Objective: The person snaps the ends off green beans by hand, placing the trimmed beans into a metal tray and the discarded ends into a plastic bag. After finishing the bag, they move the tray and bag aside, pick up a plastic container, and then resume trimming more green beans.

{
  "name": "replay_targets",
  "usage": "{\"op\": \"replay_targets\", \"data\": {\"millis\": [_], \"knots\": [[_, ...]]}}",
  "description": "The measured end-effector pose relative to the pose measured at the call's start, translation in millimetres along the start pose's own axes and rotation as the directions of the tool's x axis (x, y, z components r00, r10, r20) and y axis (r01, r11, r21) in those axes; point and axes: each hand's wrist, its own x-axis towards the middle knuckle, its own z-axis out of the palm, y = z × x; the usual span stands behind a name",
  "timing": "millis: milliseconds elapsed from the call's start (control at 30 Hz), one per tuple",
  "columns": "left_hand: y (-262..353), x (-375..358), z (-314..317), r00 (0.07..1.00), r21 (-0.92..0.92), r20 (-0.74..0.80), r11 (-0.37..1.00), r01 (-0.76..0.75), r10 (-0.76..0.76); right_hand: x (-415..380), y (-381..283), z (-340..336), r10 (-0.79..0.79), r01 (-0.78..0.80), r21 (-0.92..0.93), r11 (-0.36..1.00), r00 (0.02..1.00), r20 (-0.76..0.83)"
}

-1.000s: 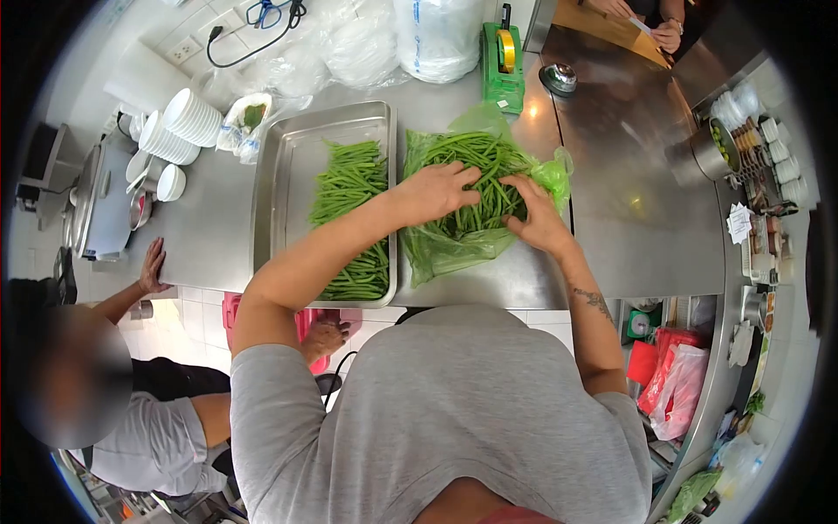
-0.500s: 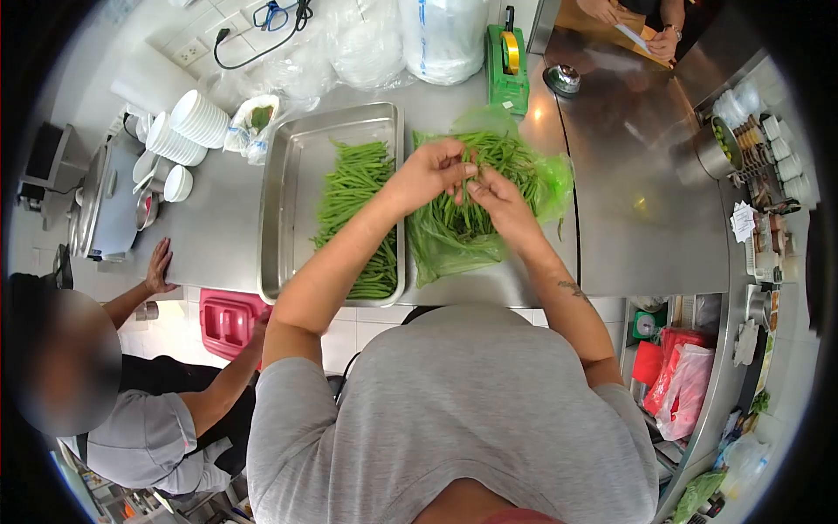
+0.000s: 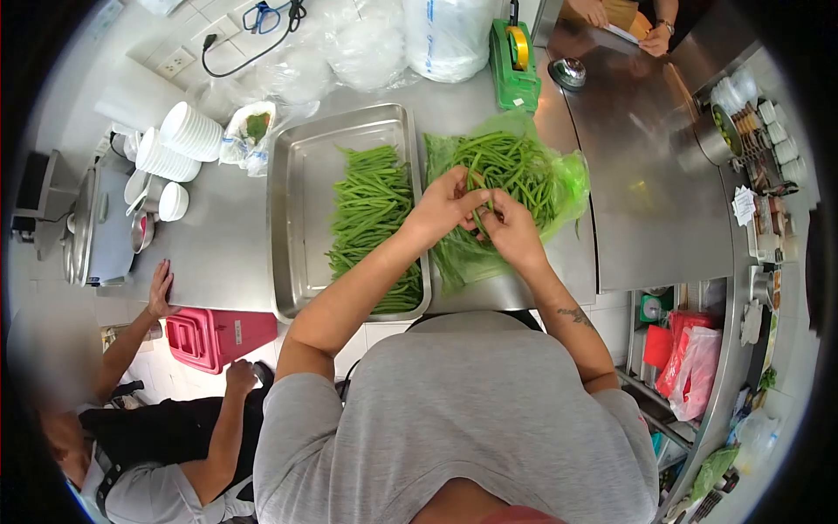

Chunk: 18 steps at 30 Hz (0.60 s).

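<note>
My left hand (image 3: pixel 447 210) and my right hand (image 3: pixel 515 232) meet over the near part of a green plastic bag (image 3: pixel 572 185). Fingers of both are closed around a green bean (image 3: pixel 479 216), mostly covered by the fingertips. Inside the open bag lies a heap of loose green beans (image 3: pixel 524 166). To the left, a metal tray (image 3: pixel 301 205) carries a thick row of green beans (image 3: pixel 374 205) along its right side, roughly lined up crosswise. My left forearm passes over that tray's near right corner.
White bowls (image 3: pixel 190 131) are stacked at the left. A green scale (image 3: pixel 515 74) and a bell (image 3: pixel 569 73) stand beyond the bag. At left, a co-worker's hand (image 3: pixel 160 288) rests on the counter edge above a red bin (image 3: pixel 209 339). Another person's hands (image 3: pixel 655 39) hold paper across the counter.
My hands have come closer to my body and lower over the bag, still pinched together. The co-worker at left has shifted, and more of the red bin shows. The whole view has moved slightly.
</note>
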Motion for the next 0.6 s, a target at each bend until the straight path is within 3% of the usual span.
{"op": "replay_targets", "data": {"millis": [67,133,233,300,333,400,433,500,600], "knots": [[3.1,-4.8,6.1,0.999,0.038,-0.036,0.999,0.019,-0.018,-5.8,2.8,-4.7,-0.132,0.132,-0.184,0.974,0.991,0.012],[4.4,-4.0,4.3,0.998,0.119,-0.060,0.993,0.022,-0.015,-14.0,-12.5,-19.1,-0.321,0.320,-0.391,0.863,0.945,0.065],[8.1,5.7,-3.3,0.967,0.378,-0.160,0.917,-0.128,0.200,-28.8,-20.5,-56.4,-0.375,0.253,-0.430,0.866,0.899,-0.226],[-18.1,15.1,-6.3,0.849,0.616,-0.026,0.677,-0.403,0.529,-34.1,-9.1,-92.0,-0.329,0.022,-0.575,0.818,0.838,-0.435],[-26.9,17.0,-6.6,0.753,0.702,0.073,0.503,-0.505,0.654,-35.6,9.7,-111.8,-0.352,-0.024,-0.679,0.733,0.841,-0.410],[8.0,5.2,-3.9,0.948,0.399,-0.129,0.890,-0.219,0.291,-34.6,57.1,-138.8,-0.394,-0.116,-0.841,0.528,0.844,-0.363],[21.9,0.2,-3.3,0.985,0.198,-0.162,0.980,-0.033,0.066,-35.7,66.0,-140.7,-0.392,-0.113,-0.866,0.488,0.857,-0.333],[26.7,-3.1,-8.8,0.997,0.153,-0.068,0.988,-0.018,0.029,-38.0,76.1,-147.5,-0.385,-0.101,-0.912,0.397,0.884,-0.265],[24.2,-11.6,-14.4,1.000,0.095,-0.030,0.995,0.011,-0.008,-43.0,75.3,-161.8,-0.240,-0.086,-0.761,0.643,0.921,-0.306]]}}
